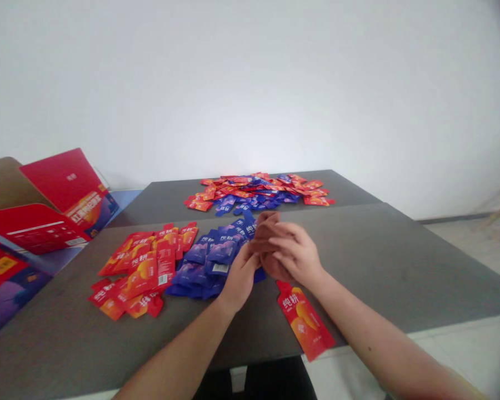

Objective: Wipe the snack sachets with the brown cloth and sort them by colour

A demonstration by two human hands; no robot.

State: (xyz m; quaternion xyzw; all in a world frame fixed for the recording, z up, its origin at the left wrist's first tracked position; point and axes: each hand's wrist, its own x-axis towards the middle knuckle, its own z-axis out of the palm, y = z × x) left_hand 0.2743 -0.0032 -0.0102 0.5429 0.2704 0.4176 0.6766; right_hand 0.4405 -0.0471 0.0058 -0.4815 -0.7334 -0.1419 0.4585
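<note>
A crumpled brown cloth [276, 269] is bunched between my two hands above the middle of the table. My left hand [240, 278] grips its near left side, with the thumb and fingers closed. Around its right side my right hand [298, 254] has its fingers wrapped. Just behind and left of the cloth lies a pile of blue pouches [216, 253]. Beneath my right forearm a single red pouch [304, 321] with orange fruit printed on it rests at the table's front edge.
Red pouches [144, 266] are heaped at the left. A mixed red and blue pile [258, 191] lies at the far end of the dark table [379, 266]. Open red cardboard boxes [33, 233] stand left of the table, and a white wall [250, 83] rises behind.
</note>
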